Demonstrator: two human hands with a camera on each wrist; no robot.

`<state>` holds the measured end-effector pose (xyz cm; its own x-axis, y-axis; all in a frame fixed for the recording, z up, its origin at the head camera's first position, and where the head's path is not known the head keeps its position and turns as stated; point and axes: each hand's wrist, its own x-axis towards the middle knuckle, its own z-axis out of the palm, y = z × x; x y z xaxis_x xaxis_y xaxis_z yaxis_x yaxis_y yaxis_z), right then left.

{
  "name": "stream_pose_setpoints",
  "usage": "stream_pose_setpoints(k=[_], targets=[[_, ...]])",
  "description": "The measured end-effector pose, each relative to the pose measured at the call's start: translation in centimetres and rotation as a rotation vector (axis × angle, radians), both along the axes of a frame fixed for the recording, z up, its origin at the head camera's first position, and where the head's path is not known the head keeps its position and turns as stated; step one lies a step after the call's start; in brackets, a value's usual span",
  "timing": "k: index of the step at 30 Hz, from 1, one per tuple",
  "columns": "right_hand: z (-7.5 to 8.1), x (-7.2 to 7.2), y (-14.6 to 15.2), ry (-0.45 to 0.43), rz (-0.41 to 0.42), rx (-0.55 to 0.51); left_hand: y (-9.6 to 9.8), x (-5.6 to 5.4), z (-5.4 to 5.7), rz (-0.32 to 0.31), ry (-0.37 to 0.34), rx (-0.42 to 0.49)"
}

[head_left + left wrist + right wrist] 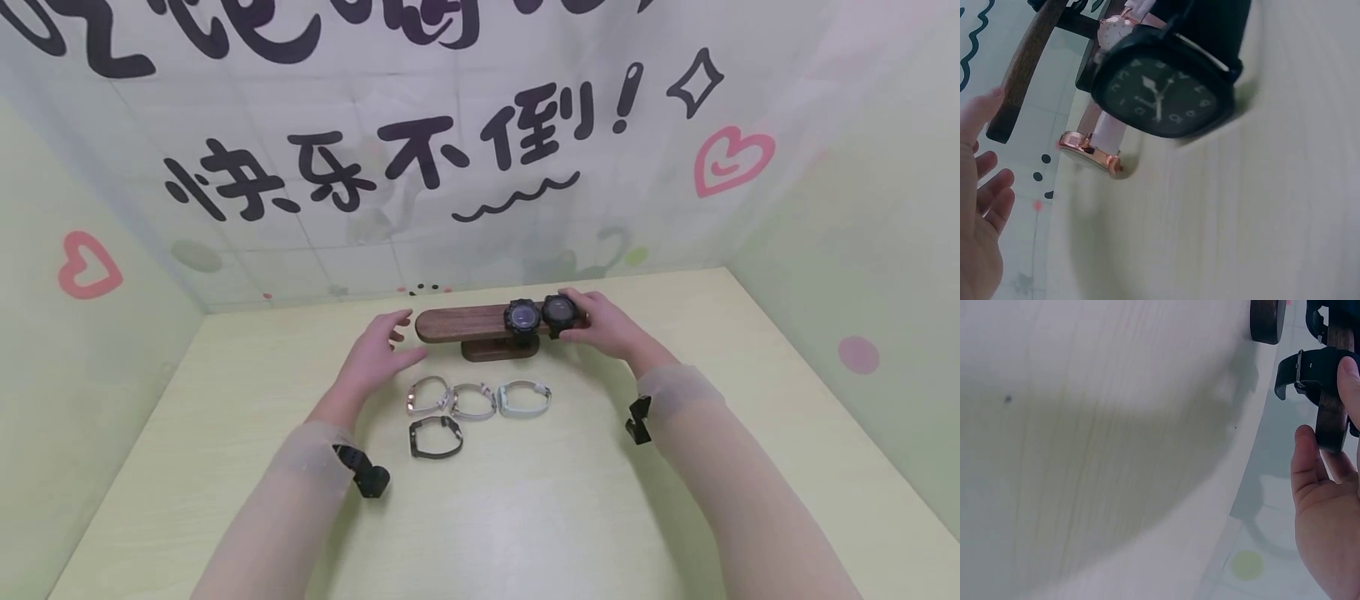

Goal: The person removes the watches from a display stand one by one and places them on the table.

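Pale sleeves (750, 483) of a person are nearest, extended over the light surface (525, 517), at whose back stands a wooden watch stand (461, 323). Beside its left end, the left hand (375, 354) has its fingers wide apart, holding nothing; whether they touch the wood, I cannot tell. The right hand (611, 327) grips the outer black watch (559, 311), beside the inner black watch (522, 316). In front lie three light watches (522, 412) and one dark watch (413, 440).

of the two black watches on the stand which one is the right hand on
The outer watch, at the right end of the stand: the right hand has thumb and fingers on it. The other watch sits further left, untouched.
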<state>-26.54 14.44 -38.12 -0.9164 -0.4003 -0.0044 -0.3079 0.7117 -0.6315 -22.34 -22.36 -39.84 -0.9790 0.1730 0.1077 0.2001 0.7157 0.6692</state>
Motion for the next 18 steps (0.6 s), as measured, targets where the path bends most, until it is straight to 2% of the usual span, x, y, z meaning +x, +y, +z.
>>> stream_pose_setpoints(k=[11,18], targets=[[-0.2,-0.2,0.2,-0.002,-0.005,-0.001,1.7,-1.7,0.3,-0.032,-0.006,-0.020],[-0.2,-0.2,0.2,-0.003,0.001,-0.006,2.5,-2.6,0.5,-0.099,0.017,-0.060]])
